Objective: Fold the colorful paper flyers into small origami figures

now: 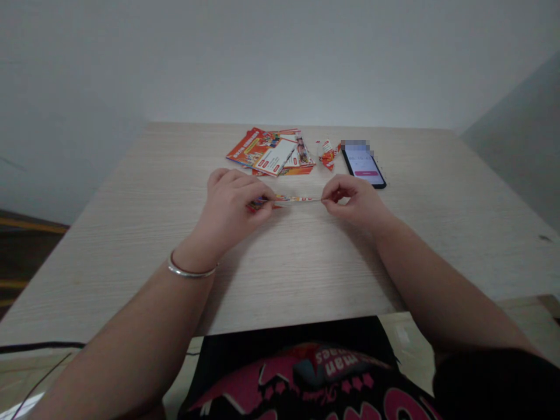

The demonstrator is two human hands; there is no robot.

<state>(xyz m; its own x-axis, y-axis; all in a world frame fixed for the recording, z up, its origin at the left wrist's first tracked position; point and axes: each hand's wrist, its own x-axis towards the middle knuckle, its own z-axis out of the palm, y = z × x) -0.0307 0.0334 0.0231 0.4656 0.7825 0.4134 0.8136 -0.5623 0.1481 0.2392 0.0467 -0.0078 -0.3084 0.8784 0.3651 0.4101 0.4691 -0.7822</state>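
My left hand (234, 201) and my right hand (352, 198) each pinch one end of a narrow folded strip of printed paper (297, 200), held flat just above the light wooden table (175, 245). The strip is orange, red and white. My left fingers curl over its left end, and my right thumb and fingers close on its right end. A silver bangle (190, 271) sits on my left wrist.
A loose pile of orange and white printed leaflets (273, 153) lies at the table's far middle. A small folded paper piece (327, 154) rests beside it, then a phone (363, 164) with its screen lit. A plain wall stands behind the table.
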